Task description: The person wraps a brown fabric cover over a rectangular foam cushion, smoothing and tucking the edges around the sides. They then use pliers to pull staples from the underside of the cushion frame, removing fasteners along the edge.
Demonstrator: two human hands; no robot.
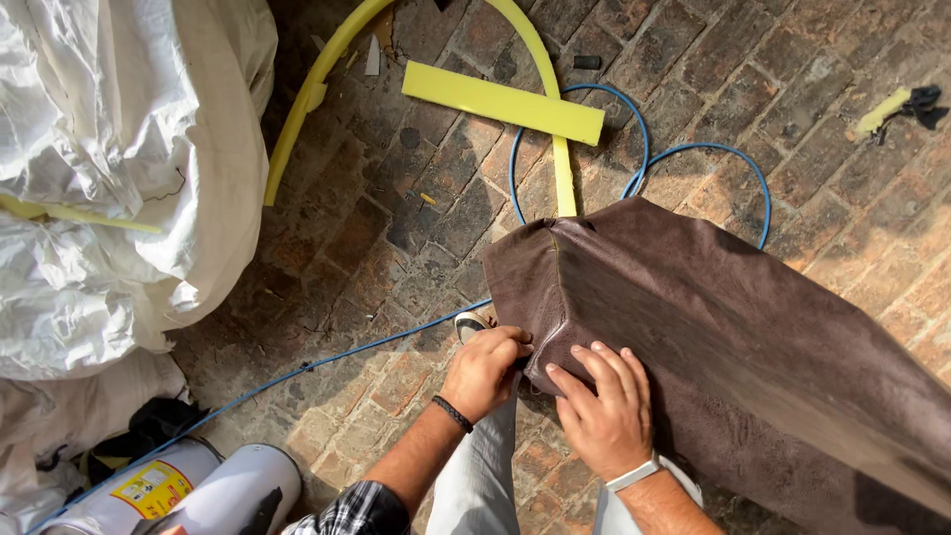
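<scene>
Brick floor (396, 228), sunlit; left hand (485, 372) gripping brown leather cover (733, 337), right hand (604, 406) spread flat on it.

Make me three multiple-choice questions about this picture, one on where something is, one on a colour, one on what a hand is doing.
1. Where does the flat yellow foam strip lie?
A. on the brick floor
B. on the white sack
C. on the brown leather

2. What colour is the thin hose looping over the bricks?
A. red
B. blue
C. green

3. How is the right hand placed?
A. closed in a fist
B. raised off the work
C. spread flat on the brown leather-covered piece

Answers: 1 A, bricks show all round it; 2 B, its loops are plainly blue; 3 C, its fingers lie open on the leather, while the left hand pinches the edge.
</scene>
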